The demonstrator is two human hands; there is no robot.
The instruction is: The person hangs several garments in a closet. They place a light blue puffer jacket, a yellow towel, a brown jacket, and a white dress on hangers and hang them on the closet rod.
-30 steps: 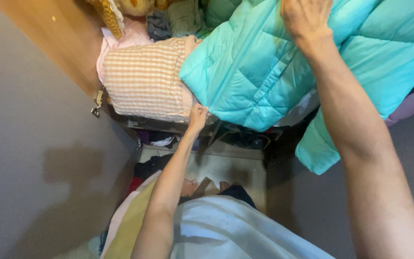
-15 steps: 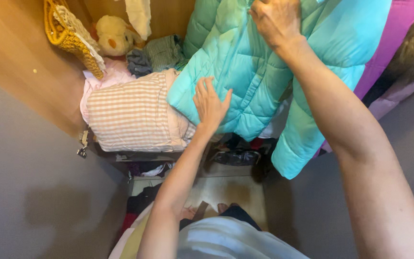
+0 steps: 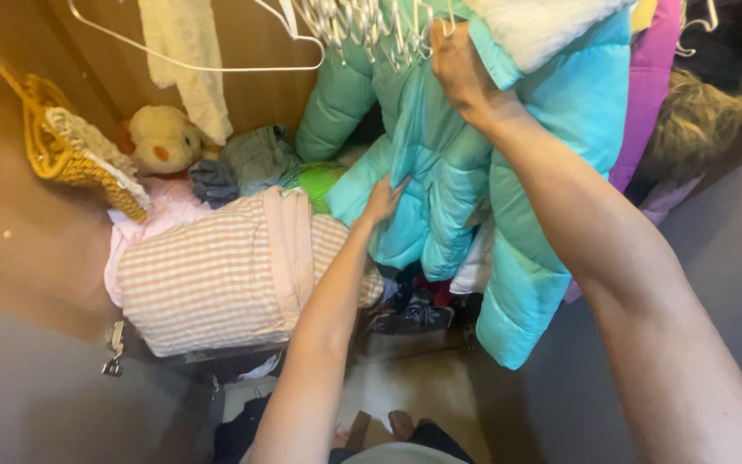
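Turquoise puffer jacket (image 3: 440, 185), one, hangs lengthwise downward; right hand (image 3: 461, 69) grips its collar, left hand (image 3: 384, 202) lies flat, fingers spread, against it.

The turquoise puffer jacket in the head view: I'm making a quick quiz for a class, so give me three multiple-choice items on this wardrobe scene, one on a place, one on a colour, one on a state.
1. Where is the yellow plush toy?
A. on the floor
B. behind the checked bundle, beside the woven basket
C. in the right hand

2. What colour is the garment right of the turquoise puffer jacket?
A. purple
B. red
C. white

3. What is the left hand doing?
A. gripping a hanger
B. resting on the basket
C. touching the jacket's lower front with fingers stretched out

Answers:
1. B: the toy sits at the back of the shelf, next to the woven basket and behind the checked bundle.
2. A: a purple garment hangs there.
3. C: its fingers lie flat on the fabric, while the right hand grips the jacket near its top.
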